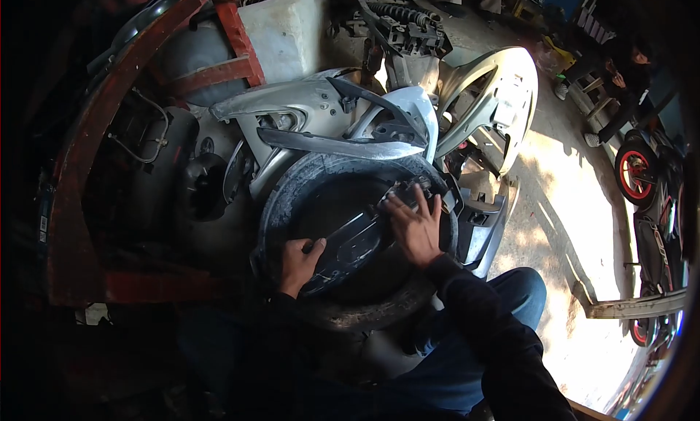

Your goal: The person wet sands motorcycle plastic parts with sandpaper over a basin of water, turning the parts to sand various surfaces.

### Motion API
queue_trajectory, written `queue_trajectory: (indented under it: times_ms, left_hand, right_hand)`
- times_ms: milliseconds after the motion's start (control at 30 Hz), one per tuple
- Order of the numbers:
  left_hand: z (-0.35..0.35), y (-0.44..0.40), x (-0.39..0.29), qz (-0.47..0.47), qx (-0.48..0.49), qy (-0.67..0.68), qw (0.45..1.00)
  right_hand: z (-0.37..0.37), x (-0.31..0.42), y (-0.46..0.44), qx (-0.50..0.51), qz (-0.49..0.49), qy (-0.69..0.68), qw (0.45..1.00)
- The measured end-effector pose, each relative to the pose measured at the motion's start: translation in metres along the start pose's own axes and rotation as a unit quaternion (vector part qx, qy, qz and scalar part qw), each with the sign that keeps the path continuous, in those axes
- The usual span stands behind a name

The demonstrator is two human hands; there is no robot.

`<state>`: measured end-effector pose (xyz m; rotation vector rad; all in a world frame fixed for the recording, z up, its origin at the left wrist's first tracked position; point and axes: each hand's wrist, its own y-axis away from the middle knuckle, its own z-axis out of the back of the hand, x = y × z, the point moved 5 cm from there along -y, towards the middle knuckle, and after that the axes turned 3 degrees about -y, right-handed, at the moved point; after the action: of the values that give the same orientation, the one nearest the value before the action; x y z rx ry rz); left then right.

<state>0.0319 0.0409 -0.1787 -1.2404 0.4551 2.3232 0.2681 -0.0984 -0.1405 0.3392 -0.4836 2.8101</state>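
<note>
panel [353, 243]: frame centre, at the tub [290, 179]; probably light, stiff, slick
left hand [300, 266]: fingers closed on its lower-left edge, seemingly firm hold
right hand [418, 236]: fingers spread over its upper-right end

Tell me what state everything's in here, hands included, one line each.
Dark panel: held slantwise over the tub's opening.
Tub: open-topped, rim stained, inside too dark to tell.
Left hand: closed on the panel's near end.
Right hand: fingers spread over its far end.
Pale curved panels: piled beyond the tub.
</note>
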Motion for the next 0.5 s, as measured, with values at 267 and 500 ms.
queue_trajectory:
  times_ms: [267,500]
  left_hand:
    - [0.002,0.001,-0.014,-0.004,0.004,0.041,0.999]
    - [0.017,0.018,-0.045,0.005,-0.015,0.094,0.995]
  right_hand:
    - [0.002,-0.022,-0.003,0.006,-0.036,0.018,0.999]
    - [0.037,-0.006,-0.003,-0.046,-0.024,-0.001,0.999]
